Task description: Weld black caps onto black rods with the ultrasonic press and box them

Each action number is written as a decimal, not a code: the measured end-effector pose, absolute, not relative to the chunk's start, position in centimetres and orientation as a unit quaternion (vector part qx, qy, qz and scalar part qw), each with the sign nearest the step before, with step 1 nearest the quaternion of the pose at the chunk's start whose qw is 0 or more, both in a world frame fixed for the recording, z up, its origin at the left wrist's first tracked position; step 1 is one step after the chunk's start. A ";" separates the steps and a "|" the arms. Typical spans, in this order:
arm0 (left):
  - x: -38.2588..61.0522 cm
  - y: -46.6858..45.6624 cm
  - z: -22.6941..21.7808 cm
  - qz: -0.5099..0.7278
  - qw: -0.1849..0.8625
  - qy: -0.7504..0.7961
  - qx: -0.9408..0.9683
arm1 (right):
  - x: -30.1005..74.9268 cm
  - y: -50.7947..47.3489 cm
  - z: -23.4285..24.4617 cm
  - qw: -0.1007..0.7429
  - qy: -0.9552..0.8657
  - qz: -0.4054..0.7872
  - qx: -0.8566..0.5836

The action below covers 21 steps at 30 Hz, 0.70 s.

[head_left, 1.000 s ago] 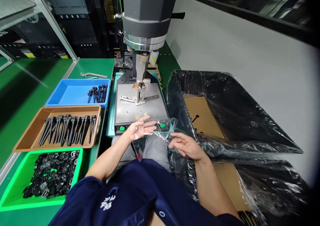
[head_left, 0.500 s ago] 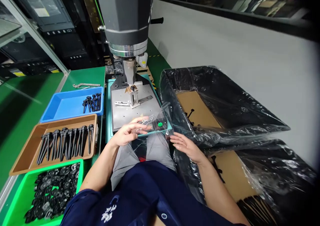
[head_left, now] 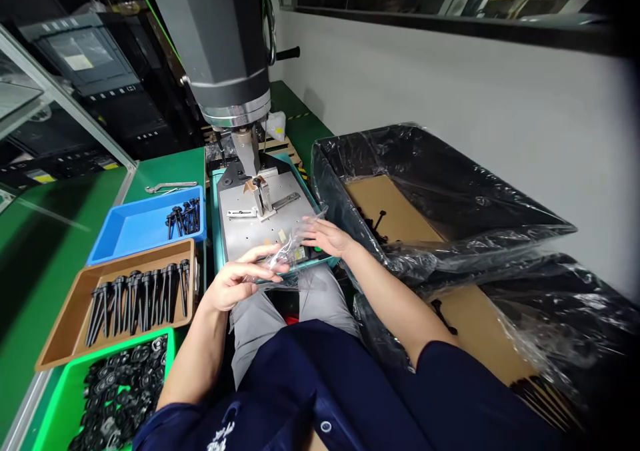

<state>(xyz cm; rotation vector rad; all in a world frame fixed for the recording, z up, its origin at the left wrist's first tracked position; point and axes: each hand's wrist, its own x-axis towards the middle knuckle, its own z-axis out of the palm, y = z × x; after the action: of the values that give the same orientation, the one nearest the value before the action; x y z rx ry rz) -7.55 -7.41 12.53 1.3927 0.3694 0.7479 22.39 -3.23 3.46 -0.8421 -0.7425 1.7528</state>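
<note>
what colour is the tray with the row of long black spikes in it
Brown. The tray shows best in the head view, the only view here.

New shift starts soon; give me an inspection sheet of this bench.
surface: green bench, metal press plate on it.
job's things: clear plastic bag at the plate's front edge.
clutter: blue tray with screws, brown tray with spikes, green tray with black parts, wrench.
grippers: left hand grips the bag; right hand open, fingers on it.
cables: thin green line beside the press head, kind unclear.
surroundings: plastic-lined carton at right, grey wall.
</note>
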 end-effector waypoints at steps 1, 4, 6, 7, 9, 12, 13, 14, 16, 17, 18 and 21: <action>-7.7 -7.6 12.5 0.340 0.686 0.163 0.622 | 21.5 -2.8 3.3 0.475 -0.311 0.763 -0.309; -8.2 -7.9 12.4 0.352 0.682 0.161 0.620 | 19.2 -2.4 3.1 0.443 -0.313 0.812 -0.216; -8.7 -8.1 12.2 0.356 0.677 0.160 0.624 | 18.7 -2.1 3.5 0.483 -0.304 0.793 -0.215; -8.9 -8.1 12.1 0.359 0.673 0.160 0.627 | 18.7 -1.9 3.9 0.509 -0.301 0.774 -0.227; -9.4 -8.2 11.7 0.368 0.667 0.165 0.626 | 19.5 -1.4 5.2 0.553 -0.309 0.730 -0.257; -9.9 -8.3 10.4 0.387 0.674 0.183 0.602 | 21.3 -1.0 8.0 0.588 -0.366 0.657 -0.298; -9.9 -8.2 9.8 0.395 0.681 0.188 0.588 | 21.8 -1.0 8.9 0.592 -0.391 0.631 -0.313; -9.8 -8.2 9.1 0.405 0.687 0.194 0.571 | 22.2 -1.0 9.8 0.594 -0.413 0.607 -0.329; -9.5 -8.0 7.8 0.425 0.703 0.205 0.532 | 22.5 -1.3 11.4 0.594 -0.444 0.562 -0.366; -9.3 -7.9 7.3 0.435 0.711 0.208 0.511 | 22.5 -1.4 12.0 0.594 -0.452 0.543 -0.384; -9.1 -7.8 6.8 0.443 0.720 0.209 0.491 | 22.4 -1.6 12.6 0.593 -0.458 0.527 -0.400; -8.7 -7.3 6.0 0.460 0.745 0.195 0.442 | 22.2 -2.3 13.9 0.586 -0.475 0.502 -0.423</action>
<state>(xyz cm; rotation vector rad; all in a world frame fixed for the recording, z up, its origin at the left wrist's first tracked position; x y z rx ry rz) -8.66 -7.33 5.96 0.9681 0.4266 1.0075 22.21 -2.29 13.88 -0.9867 -1.1062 1.1696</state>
